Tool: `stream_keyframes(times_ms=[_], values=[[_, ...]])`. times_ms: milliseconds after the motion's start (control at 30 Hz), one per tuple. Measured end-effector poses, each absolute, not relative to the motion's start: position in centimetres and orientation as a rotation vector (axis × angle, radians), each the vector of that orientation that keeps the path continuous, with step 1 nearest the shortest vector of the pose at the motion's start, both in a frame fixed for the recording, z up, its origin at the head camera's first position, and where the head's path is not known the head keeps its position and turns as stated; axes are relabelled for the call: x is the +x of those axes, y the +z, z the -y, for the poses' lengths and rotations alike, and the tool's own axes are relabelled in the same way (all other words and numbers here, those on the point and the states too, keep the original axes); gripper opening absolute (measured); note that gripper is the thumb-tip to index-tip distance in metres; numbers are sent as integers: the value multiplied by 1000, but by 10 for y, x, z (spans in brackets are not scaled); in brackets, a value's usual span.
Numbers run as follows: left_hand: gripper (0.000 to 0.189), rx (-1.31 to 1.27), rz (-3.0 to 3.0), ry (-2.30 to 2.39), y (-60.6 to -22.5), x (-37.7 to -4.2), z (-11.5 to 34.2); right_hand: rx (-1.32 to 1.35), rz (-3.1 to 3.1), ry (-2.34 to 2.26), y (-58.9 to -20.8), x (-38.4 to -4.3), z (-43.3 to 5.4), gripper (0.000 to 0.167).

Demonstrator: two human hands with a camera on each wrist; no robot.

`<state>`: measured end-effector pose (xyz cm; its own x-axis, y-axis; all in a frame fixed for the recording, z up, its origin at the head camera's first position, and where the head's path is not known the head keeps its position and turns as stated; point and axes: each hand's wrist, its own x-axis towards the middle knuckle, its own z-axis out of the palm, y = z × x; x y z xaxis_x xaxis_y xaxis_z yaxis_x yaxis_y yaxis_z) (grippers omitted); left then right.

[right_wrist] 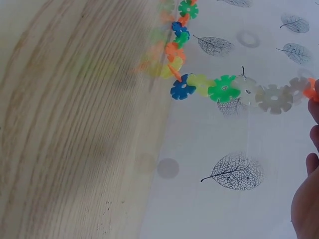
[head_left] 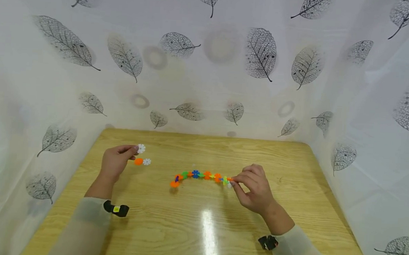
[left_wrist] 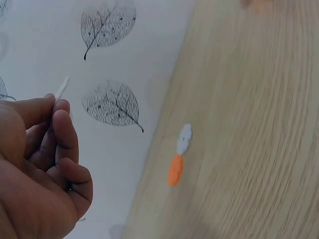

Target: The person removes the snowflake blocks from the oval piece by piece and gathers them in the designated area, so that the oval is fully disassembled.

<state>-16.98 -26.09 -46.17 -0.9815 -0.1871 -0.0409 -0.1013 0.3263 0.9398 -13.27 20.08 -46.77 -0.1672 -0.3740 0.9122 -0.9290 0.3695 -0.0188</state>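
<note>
My left hand (head_left: pixel 115 162) pinches a white snowflake disc (head_left: pixel 141 148) between thumb and fingers above the table's left part; the left wrist view shows this disc (left_wrist: pixel 62 88) edge-on. Close by on the table lie an orange disc (head_left: pixel 138 161) and a white disc (head_left: pixel 147 162), touching at their edges. At the right, my right hand (head_left: pixel 254 188) grips the orange end of a chain of interlocked snowflake discs (head_left: pixel 196 174). This chain curves leftward in orange, blue, green, yellow and white. In the right wrist view, several whitish discs (right_wrist: pixel 274 98) sit near the fingers.
A light wooden table (head_left: pixel 166 224) lies beneath both hands, with a bright reflection near its front. White curtains (head_left: pixel 206 78) printed with grey leaves enclose its back and sides. Black straps (head_left: pixel 116 209) sit around both wrists over pale sleeves.
</note>
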Motion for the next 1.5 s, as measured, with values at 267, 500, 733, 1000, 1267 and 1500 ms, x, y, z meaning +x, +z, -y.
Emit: stream_keyframes(times_ms=[267,500,733,1000,1267,1500], values=[[59,386,2540,-1706,-471,-174,279,1159,1732,770,-468,-133,-202,19],[55,465,2654,-1590,-486,-176,291,1163,1742,771,-467,-133,-201,18],[46,485,2706,-1501,-497,-178,299,1164,1756,760,-466,-133,-201,20],[42,522,2789,-1416,-506,-182,304,1164,1769,751,-465,-133,-202,16],[43,522,2877,-1232,-516,-183,309,1165,1764,747,-464,-132,-200,14],[40,522,2892,-1206,-519,-187,312,1163,1769,746,-463,-131,-200,14]])
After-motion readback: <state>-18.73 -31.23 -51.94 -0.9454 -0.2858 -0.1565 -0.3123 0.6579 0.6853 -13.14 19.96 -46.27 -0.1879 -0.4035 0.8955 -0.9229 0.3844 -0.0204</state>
